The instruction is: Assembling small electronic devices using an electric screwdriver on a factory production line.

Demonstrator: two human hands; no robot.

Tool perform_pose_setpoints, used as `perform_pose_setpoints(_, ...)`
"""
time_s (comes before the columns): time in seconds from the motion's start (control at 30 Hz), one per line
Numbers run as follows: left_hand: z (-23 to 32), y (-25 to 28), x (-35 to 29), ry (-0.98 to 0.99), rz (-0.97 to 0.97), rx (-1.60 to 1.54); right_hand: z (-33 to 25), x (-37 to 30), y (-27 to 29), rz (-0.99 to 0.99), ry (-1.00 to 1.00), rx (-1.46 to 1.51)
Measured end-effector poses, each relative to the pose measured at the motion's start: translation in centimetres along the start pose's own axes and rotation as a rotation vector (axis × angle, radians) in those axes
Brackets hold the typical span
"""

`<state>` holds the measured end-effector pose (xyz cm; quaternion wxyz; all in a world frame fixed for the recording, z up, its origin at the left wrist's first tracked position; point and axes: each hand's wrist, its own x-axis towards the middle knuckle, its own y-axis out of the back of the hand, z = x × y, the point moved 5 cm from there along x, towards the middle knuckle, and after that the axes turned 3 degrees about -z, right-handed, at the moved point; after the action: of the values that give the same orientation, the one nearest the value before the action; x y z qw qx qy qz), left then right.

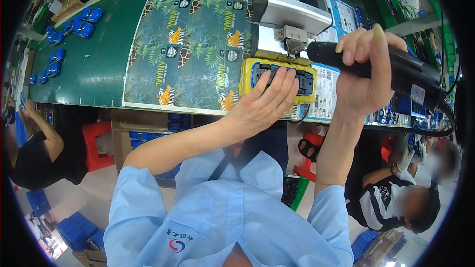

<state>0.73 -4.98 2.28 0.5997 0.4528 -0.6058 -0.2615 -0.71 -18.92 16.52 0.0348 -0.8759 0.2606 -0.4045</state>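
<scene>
Hands on toy car in yellow tray

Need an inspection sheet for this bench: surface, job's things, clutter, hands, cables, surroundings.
Surface: green table, partly under a printed sheet.
Job's things: blue toy car in a yellow holder; black power tool.
Clutter: more blue cars at far left.
Hands: left hand flat on the car; right hand grips the tool.
Cables: black cable from the tool.
Surroundings: grey machine behind; seated people, red stool, blue crates.
</scene>
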Motion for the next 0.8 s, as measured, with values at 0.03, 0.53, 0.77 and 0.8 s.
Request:
perform_pose_setpoints(0.03,0.0,0.0,-0.1,-0.001,-0.004,-0.019,0.4,0.0,-0.3,-0.004,-0.006,-0.003)
perform_pose_setpoints(0.53,-0.1,0.0,-0.2,0.067,0.010,-0.094,2.3,0.9,-3.1,-0.136,-0.037,-0.353)
perform_pose_setpoints(0.77,0.2,0.1,-0.3,0.055,0.000,-0.098,2.0,0.9,-3.5,-0.163,-0.048,-0.340)
perform_pose_setpoints(0.8,0.3,0.0,-0.3,0.061,0.002,-0.098,1.9,1.0,-3.5,-0.163,-0.059,-0.337)
